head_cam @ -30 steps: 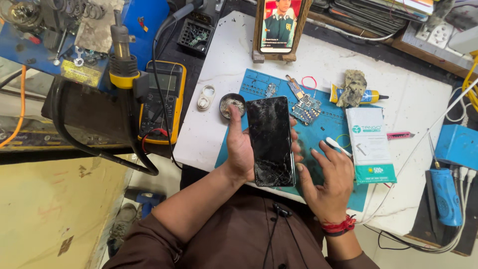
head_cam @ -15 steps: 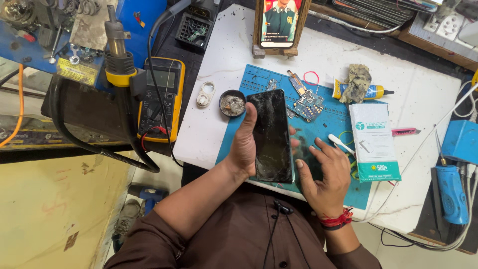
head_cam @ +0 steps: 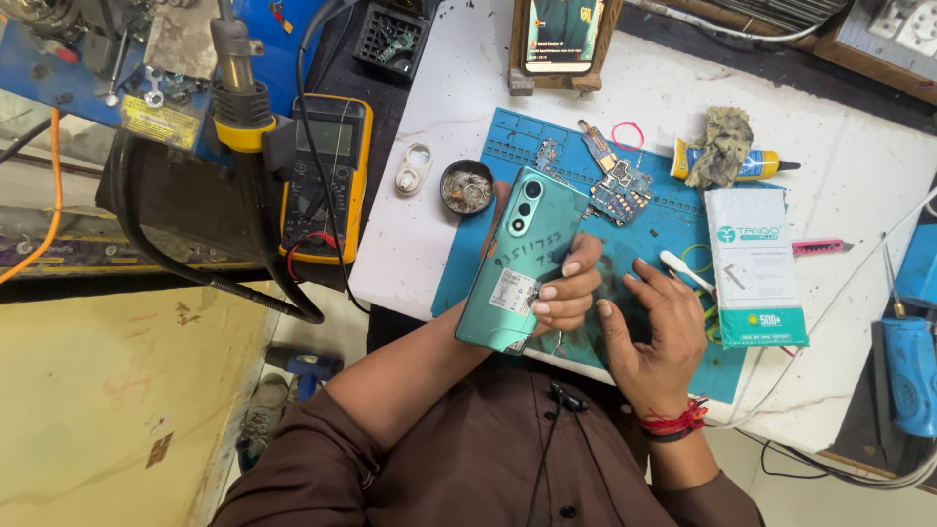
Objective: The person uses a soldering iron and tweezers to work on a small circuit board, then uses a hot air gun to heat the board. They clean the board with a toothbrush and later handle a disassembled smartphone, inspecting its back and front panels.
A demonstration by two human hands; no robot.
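I am holding the teal-green smartphone (head_cam: 520, 259), back cover up, over the blue silicone repair mat (head_cam: 683, 244) with my left hand (head_cam: 556, 293) fingers wrapped around it, my right hand (head_cam: 654, 327) hovering open and empty beside it, while bare circuit boards (head_cam: 615, 185) are lying beyond the phone, not yet refitted.

The left hand (head_cam: 558, 293) is curled closed, fingers wrapped forward; the right hand (head_cam: 656, 332) is held open, fingers spread.

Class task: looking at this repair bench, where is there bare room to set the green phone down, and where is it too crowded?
Bare white table between phone stand and blue mat; more right of the white box. Crowded: the mat's top, with circuit boards and glue tube.
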